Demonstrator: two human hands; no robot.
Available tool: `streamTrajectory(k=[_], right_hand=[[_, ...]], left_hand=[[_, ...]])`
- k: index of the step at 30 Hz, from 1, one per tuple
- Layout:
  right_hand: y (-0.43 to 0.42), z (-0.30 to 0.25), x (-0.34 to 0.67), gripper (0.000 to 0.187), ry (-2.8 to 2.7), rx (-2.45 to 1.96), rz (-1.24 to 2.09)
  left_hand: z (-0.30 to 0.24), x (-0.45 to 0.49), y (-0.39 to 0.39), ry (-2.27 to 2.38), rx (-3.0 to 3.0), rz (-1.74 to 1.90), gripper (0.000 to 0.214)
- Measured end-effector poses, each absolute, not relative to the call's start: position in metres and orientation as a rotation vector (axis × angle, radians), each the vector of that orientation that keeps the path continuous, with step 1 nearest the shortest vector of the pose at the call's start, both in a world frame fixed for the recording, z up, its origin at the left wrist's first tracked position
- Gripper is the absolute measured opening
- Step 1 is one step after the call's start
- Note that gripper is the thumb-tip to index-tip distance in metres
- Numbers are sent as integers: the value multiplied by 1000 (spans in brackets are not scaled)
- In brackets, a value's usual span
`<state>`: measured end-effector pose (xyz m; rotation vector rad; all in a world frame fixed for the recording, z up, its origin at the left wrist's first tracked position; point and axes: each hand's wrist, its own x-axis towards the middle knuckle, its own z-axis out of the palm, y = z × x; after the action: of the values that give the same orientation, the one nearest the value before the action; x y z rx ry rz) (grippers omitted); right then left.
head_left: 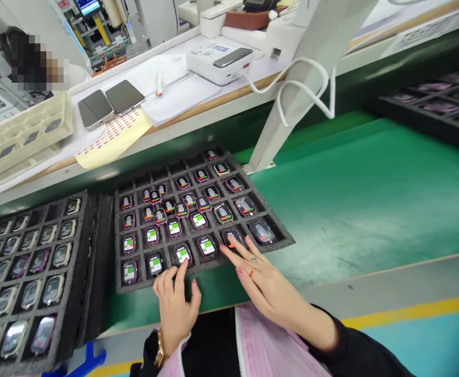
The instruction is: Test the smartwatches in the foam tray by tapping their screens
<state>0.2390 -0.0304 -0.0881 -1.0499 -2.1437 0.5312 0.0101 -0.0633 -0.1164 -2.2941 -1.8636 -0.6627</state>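
Touching watches (206,246): open left hand (176,306), right hand (266,285).

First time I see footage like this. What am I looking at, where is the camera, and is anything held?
No machine here: a person works bare-handed, filmed by a camera on their head looking down. On a green belt lies a black foam tray of small watches with lit screens. The left hand presses one front-row watch with its forefinger; the right hand rests fingers on a watch further right. Nothing is gripped. A second tray sits to the left, two phones on the shelf behind.
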Motion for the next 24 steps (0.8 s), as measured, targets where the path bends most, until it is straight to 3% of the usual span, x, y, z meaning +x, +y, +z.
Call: streamTrajectory(k=[17, 24], right_hand=[[-36, -100, 280, 52, -1814, -1317, 247], [-25, -104, 291, 48, -1865, -1409, 276]], left_hand=[[-120, 8, -56, -1751, -2304, -735, 30], [-121, 5, -55, -1755, -2308, -741, 30]])
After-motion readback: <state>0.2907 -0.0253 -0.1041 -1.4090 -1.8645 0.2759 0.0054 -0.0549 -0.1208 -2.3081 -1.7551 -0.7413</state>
